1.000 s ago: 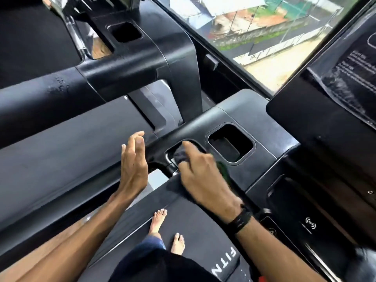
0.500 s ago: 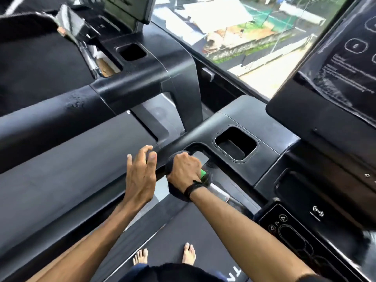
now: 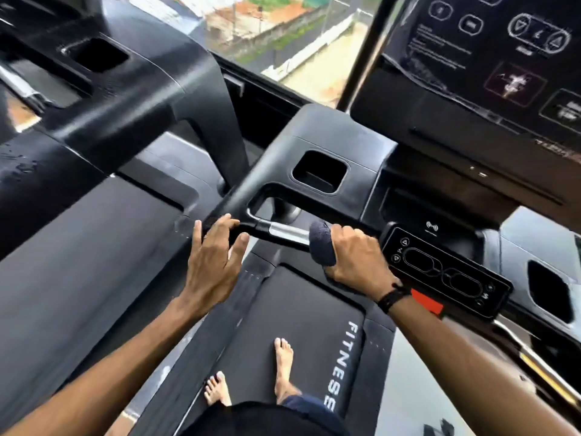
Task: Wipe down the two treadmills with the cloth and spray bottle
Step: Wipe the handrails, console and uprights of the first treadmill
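I stand barefoot on the belt (image 3: 295, 328) of a black treadmill. My right hand (image 3: 355, 259) is wrapped around its silver grip bar (image 3: 286, 229), closed on a dark blue cloth (image 3: 322, 247) that bulges out beside the thumb. My left hand (image 3: 213, 256) rests on the black handrail (image 3: 226, 209) just left of that bar, fingers spread and holding nothing. The second treadmill's black console (image 3: 132, 86) and handrail stand to the left. No spray bottle shows.
A control pad (image 3: 446, 272) with arrow buttons sits just right of my right hand, with a red tab below it. The big screen (image 3: 490, 48) fills the upper right. Cup-holder openings (image 3: 319, 173) lie in the console. A window is ahead.
My right hand slid with the cloth from the console recess to the right along the silver grip bar. The left hand settled on the handrail. My view tipped up and right.
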